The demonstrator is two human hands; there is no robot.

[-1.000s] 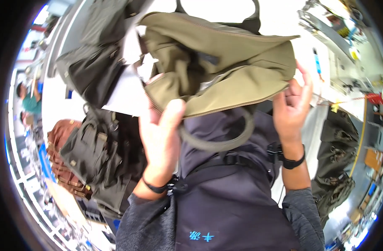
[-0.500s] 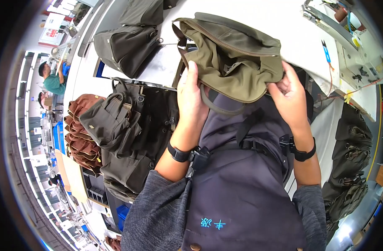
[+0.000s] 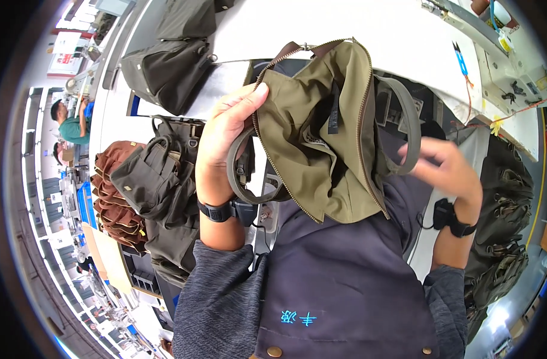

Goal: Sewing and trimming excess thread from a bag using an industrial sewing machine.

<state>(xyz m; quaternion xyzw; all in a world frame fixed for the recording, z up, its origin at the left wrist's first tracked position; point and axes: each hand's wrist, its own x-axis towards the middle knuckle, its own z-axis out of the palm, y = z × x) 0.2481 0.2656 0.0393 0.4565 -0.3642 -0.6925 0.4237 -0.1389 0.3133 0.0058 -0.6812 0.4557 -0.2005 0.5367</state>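
An olive-green bag [image 3: 297, 119] with its zipped mouth spread wide hangs over my lap, its lighter lining and an inner pocket showing. My left hand [image 3: 228, 122] grips the left zipper edge, thumb on the lining and fingers tucked behind. Below that hand loops the left carry handle [image 3: 240, 188]. On the other side, my right hand [image 3: 444, 167] has its fingers apart at the right carry handle [image 3: 412, 128]; they are slightly blurred and partly behind it. A dark webbing or label strip [image 3: 334, 110] hangs inside the bag.
Dark green bags [image 3: 160, 78] stand on the white table [image 3: 399, 36] at far left. More bags [image 3: 154, 179] and a stack of brown pieces [image 3: 115, 191] lie at left. Blue thread snips [image 3: 462, 60] sit near a machine at right. Further bags [image 3: 500, 209] hang at right.
The bag has come nearer and turned, so its mouth faces up at me. My left hand moved left with the zipper edge. My right hand let go of the rim and shifted right and down.
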